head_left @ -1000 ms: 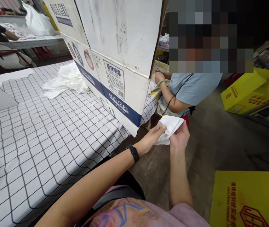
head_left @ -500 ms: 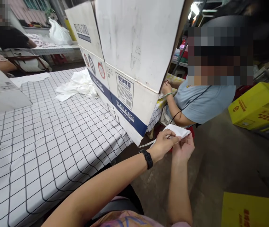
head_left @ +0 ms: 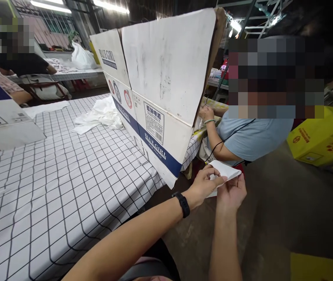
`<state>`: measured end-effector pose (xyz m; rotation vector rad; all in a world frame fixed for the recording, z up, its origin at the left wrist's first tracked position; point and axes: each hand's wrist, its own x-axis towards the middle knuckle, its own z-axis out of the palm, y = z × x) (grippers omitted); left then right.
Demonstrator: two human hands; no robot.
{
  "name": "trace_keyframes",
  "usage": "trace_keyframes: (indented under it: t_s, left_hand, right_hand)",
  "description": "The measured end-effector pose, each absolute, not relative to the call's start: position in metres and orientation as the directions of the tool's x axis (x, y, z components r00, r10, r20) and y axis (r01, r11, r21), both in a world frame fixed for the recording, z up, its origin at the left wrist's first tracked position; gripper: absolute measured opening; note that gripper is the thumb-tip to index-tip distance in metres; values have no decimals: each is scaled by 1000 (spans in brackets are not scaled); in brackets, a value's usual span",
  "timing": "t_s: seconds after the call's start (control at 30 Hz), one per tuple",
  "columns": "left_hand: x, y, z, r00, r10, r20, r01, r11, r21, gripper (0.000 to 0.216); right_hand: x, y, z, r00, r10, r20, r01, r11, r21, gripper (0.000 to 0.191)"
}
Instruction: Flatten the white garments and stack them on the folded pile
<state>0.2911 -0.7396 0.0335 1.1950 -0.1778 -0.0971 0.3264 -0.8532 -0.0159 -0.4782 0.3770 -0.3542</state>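
Small fabric workshop. Long tabletop under white black-grid cloth (head_left: 52,187) carries heap of white fabric pieces (head_left: 102,115) beside big white-and-blue cardboard carton (head_left: 160,86). Folded white fabric piece (head_left: 226,171) pinched between left hand (head_left: 204,185) and right hand (head_left: 232,191). Co-worker in light blue shirt (head_left: 251,136) seated alongside. Yellow cardboard boxes (head_left: 315,144) on bare concrete floor (head_left: 286,218); tube lights (head_left: 51,7) overhead.

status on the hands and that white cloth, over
Left hand and right hand both grip the white cloth, held in the air. Cardboard box stands on the checked table just left. Co-worker in blue shirt close behind the cloth.
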Motion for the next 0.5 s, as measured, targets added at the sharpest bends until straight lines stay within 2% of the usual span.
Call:
trace_keyframes:
  t_s: [0.2,0.3,0.4,0.5]
  left_hand:
    - [275,-734,41,976,-207,67,-2,296,955,31]
    - [250,-723,44,941,-261,215,-188,128,974,22]
    - [214,-705,45,866,-354,354,-401,-66,914,18]
    - [178,-676,48,796,-440,415,-514,-130,848,23]
  right_hand:
    - [308,-858,-4,894,-381,-237,178,785,-593,26]
    - [285,-862,3,888,-402,-223,166,732,-661,23]
    - [255,-861,12,870,-446,-210,173,675,-717,9]
    - [224,-853,20,875,-452,-176,168,623,-764,6]
